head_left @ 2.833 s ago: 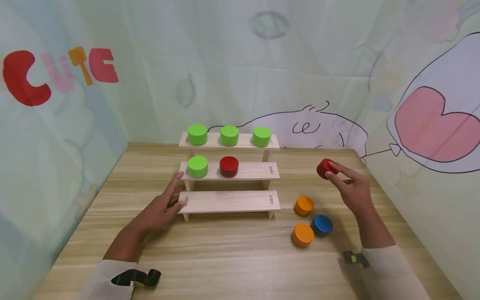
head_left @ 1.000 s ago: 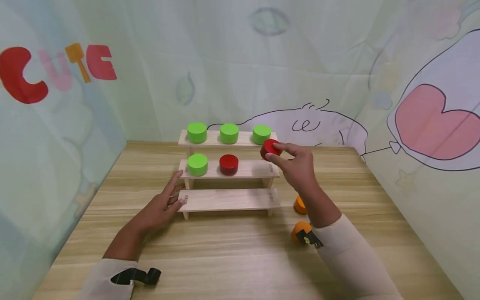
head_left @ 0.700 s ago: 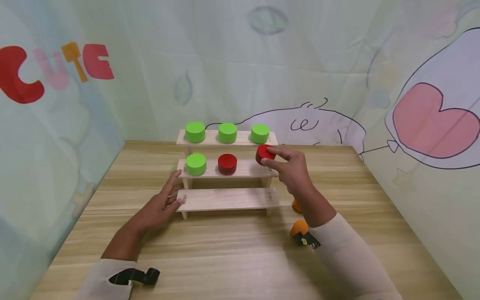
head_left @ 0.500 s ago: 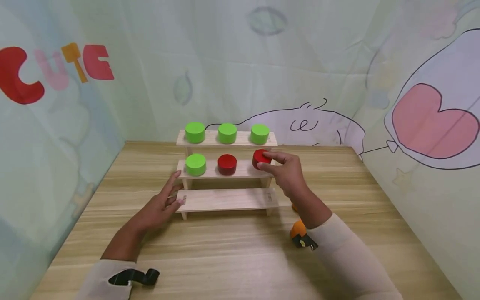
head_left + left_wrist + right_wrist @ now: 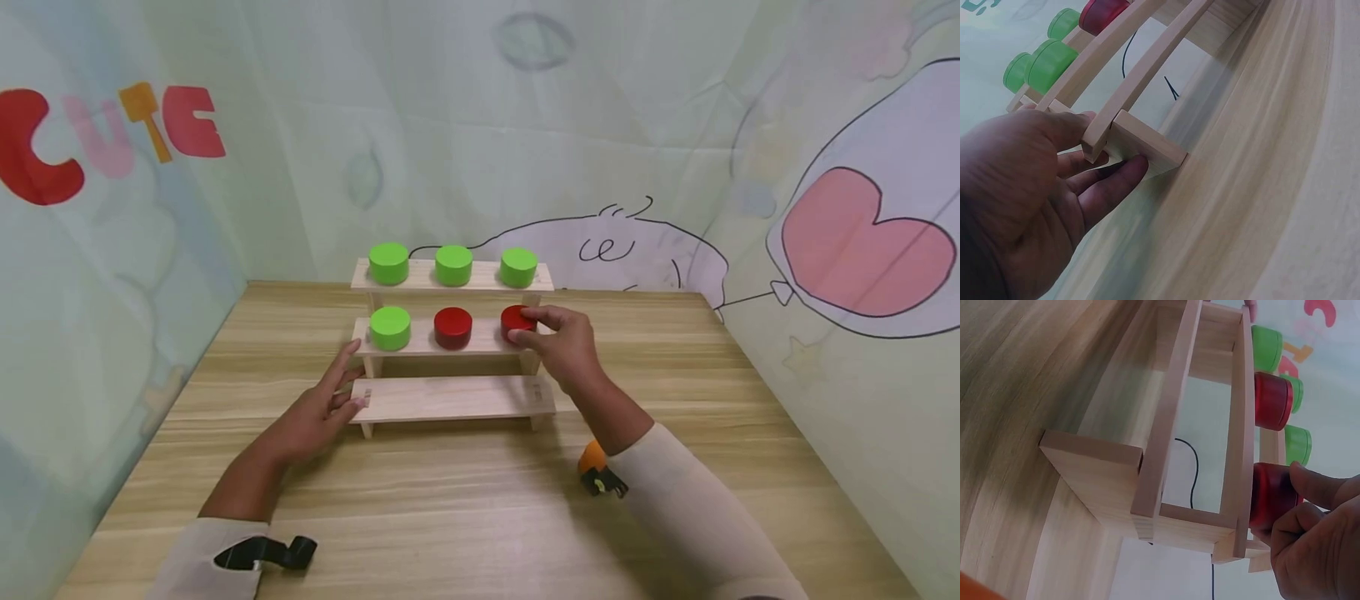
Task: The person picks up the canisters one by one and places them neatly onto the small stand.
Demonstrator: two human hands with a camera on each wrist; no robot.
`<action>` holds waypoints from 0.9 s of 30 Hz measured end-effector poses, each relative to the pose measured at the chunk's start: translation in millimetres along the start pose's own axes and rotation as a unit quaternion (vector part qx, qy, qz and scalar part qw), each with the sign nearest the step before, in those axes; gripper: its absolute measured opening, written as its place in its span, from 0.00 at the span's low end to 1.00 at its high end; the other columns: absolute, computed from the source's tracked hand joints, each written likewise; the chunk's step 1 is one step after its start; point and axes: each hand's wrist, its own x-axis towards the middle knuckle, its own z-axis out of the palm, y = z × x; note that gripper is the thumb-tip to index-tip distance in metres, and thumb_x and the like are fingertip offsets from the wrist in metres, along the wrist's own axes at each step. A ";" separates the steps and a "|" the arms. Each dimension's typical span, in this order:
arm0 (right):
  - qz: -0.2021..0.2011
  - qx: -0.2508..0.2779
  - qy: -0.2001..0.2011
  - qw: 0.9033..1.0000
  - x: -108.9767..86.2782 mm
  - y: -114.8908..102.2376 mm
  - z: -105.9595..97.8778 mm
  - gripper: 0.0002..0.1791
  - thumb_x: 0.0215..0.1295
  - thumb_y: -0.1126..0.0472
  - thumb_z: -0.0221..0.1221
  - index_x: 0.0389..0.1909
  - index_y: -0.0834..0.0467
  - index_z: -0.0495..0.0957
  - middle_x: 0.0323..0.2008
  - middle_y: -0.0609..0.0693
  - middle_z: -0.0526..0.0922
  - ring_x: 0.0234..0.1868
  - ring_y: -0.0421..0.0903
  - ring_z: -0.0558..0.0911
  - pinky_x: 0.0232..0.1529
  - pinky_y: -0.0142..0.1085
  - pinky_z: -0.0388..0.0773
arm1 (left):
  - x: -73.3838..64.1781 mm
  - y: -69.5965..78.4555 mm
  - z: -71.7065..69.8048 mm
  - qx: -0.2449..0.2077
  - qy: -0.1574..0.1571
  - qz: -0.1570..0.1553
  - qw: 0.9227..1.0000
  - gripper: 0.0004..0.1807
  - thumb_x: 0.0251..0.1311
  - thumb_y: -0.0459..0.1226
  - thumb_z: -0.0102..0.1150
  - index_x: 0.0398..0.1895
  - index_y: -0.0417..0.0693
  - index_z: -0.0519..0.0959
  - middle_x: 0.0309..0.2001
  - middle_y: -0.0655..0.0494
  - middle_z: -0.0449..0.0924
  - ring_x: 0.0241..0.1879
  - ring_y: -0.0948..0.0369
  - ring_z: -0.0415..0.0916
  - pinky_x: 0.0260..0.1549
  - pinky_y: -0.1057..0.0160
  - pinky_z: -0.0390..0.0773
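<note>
A stepped wooden rack point(image 5: 450, 400) with three tiers stands on the table. My right hand point(image 5: 566, 350) pinches a red round block point(image 5: 512, 315) between thumb and finger, at the right end of the middle tier; in the right wrist view that block's base meets the board. Left of it on this tier are another red round block point(image 5: 453, 329) and a green round block point(image 5: 390, 328). Three green round blocks point(image 5: 453, 266) line the top tier. My left hand point(image 5: 307, 425) holds the rack's left end, thumb on the bottom board, fingers against the side panel point(image 5: 1147, 140).
An orange round block point(image 5: 591, 457) on the table shows partly beside my right cuff. My right forearm hides the spot where another orange and a blue block lay earlier. The bottom tier bears no block. A printed curtain point(image 5: 300, 167) closes off the back and sides.
My right hand has carried the red block leftward from the table's right side and down onto the middle tier. The left hand stays at the rack's left end.
</note>
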 end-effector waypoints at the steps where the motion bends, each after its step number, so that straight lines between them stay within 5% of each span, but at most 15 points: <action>1: 0.000 -0.001 0.000 1.000 0.3 0.2 0.5 0.24 0.64 0.66 0.78 0.61 0.58 0.89 0.71 0.57 0.83 0.79 0.54 0.76 0.77 0.48 0.78 | 0.0 -0.2 -0.1 0.001 0.000 0.001 1.000 0.51 0.85 0.36 0.53 0.91 0.70 0.29 0.83 0.25 0.56 0.74 0.29 0.72 0.68 0.33 0.78; 27: -0.010 -0.025 0.002 1.000 -7.7 -6.2 -4.1 0.28 0.59 0.69 0.80 0.62 0.63 0.88 0.68 0.60 0.85 0.76 0.58 0.79 0.79 0.52 0.74 | 0.3 -0.6 -0.6 -0.002 -0.003 0.003 1.000 0.51 0.85 0.36 0.53 0.91 0.70 0.28 0.84 0.26 0.56 0.75 0.30 0.72 0.69 0.33 0.77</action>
